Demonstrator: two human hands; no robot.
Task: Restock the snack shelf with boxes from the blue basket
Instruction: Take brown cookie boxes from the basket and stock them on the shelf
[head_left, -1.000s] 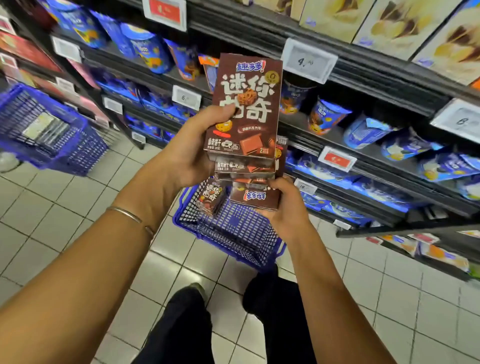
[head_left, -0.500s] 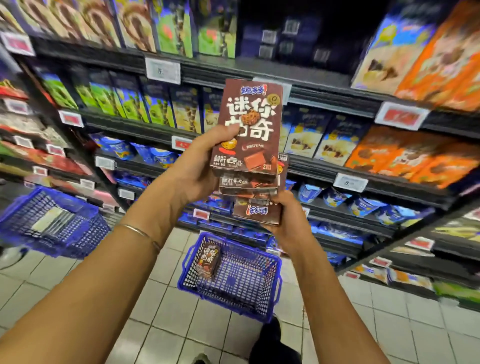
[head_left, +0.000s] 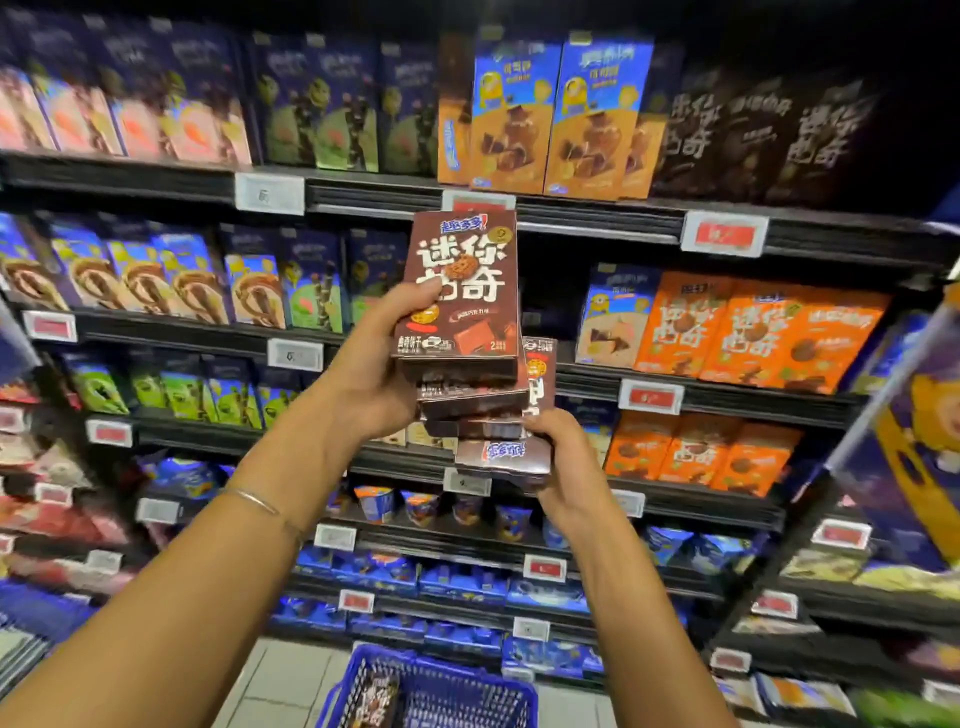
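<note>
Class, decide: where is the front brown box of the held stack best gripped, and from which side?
Grip the front brown box by its upper half, probably from above, across its narrow sides: it stands upright, top clear, left hand holding its lower left.

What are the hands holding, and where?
A stack of brown boxes: left hand grips its left side near the bottom, right hand grips the bottom end.

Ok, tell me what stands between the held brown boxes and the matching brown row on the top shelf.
Nothing visible: open air lies between the brown boxes and that top-shelf row, which is dark and blurred.
</note>
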